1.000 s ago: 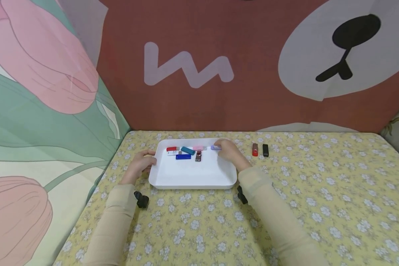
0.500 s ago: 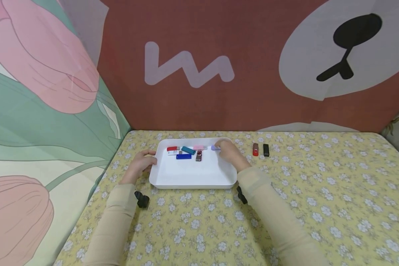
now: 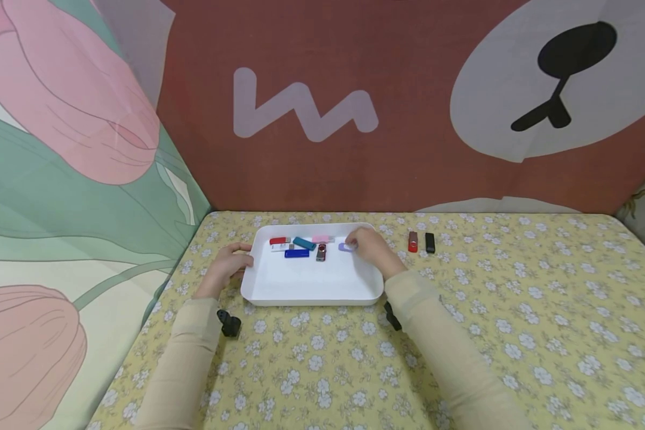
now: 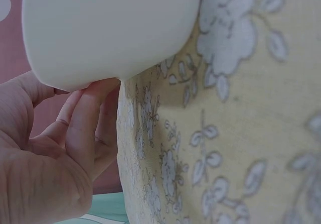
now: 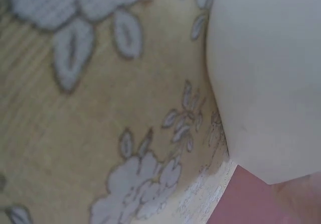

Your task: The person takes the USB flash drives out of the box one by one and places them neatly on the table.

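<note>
In the head view a white tray [image 3: 309,283] lies on the table with several USB flash drives in its far half. My left hand [image 3: 226,264] grips the tray's left rim; the left wrist view shows the thumb and fingers of this hand [image 4: 60,138] at the wall. Over the far right corner, my right hand [image 3: 369,245] pinches the right end of a purple USB flash drive [image 3: 345,247]. Left of it lie a pink drive [image 3: 320,239], a dark red swivel drive [image 3: 321,253], a teal one [image 3: 303,243], a blue one [image 3: 297,254], a red one [image 3: 278,240] and a white one [image 3: 280,247].
On the flowered tablecloth [image 3: 312,358], right of the tray, lie a red USB drive [image 3: 412,242] and a black one [image 3: 430,243]. A brown patterned backdrop [image 3: 322,173] rises behind the table. In the right wrist view the tray's outer wall [image 5: 266,83] covers most of the right hand.
The purple flash drive has shifted slightly toward me and left, along with my right fingertips. My left hand, the tray and the drives outside it stay put.
</note>
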The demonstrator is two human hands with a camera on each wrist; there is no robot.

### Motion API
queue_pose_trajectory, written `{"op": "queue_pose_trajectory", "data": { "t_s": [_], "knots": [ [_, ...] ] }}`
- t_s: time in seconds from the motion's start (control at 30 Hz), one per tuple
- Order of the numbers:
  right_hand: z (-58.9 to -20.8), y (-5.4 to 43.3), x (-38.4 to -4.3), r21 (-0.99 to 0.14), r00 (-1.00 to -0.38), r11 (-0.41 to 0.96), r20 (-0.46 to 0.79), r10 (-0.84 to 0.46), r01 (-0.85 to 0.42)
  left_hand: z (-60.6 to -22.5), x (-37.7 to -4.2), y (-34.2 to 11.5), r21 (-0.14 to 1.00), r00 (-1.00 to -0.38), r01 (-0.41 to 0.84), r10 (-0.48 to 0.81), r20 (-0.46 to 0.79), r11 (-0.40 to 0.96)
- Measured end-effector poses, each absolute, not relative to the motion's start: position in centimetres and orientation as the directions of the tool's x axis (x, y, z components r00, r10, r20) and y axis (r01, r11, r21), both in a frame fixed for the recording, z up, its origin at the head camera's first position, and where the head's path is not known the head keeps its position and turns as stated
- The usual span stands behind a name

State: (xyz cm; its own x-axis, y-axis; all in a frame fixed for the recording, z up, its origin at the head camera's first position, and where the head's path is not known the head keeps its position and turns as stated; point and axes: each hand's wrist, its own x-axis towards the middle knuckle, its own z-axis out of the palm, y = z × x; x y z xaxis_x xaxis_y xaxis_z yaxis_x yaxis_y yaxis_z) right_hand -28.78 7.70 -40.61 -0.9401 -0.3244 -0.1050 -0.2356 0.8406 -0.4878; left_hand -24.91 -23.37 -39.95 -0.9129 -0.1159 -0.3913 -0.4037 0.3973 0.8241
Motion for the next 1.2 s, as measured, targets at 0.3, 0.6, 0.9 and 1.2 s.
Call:
{"op": "queue_pose_trajectory", "data": {
  "t_s": [0.3,0.6,0.9,1.2],
  "knots": [
    [-40.3,7.7,-28.7,-0.5,-0.926,0.836,-0.153,-0.344,-0.228,-40.0,-25.0,-23.4,0.817,-0.908,-0.415,-0.122,-0.401,0.4],
    [-40.6,7.6,-28.6,-0.445,-0.925,0.858,-0.143,-0.351,-0.256,-39.9,-24.8,-23.5,0.82,-0.91,-0.407,-0.105,-0.401,0.402],
    [-40.8,7.8,-28.8,-0.49,-0.937,0.841,-0.123,-0.328,-0.231,-39.9,-25.0,-23.3,0.802,-0.898,-0.435,-0.134,-0.419,0.409],
    [-40.9,8.6,-29.3,-0.747,-0.952,0.648,-0.071,-0.298,-0.147,-39.8,-24.8,-23.4,0.807,-0.904,-0.421,-0.117,-0.411,0.414]
  ]
}}
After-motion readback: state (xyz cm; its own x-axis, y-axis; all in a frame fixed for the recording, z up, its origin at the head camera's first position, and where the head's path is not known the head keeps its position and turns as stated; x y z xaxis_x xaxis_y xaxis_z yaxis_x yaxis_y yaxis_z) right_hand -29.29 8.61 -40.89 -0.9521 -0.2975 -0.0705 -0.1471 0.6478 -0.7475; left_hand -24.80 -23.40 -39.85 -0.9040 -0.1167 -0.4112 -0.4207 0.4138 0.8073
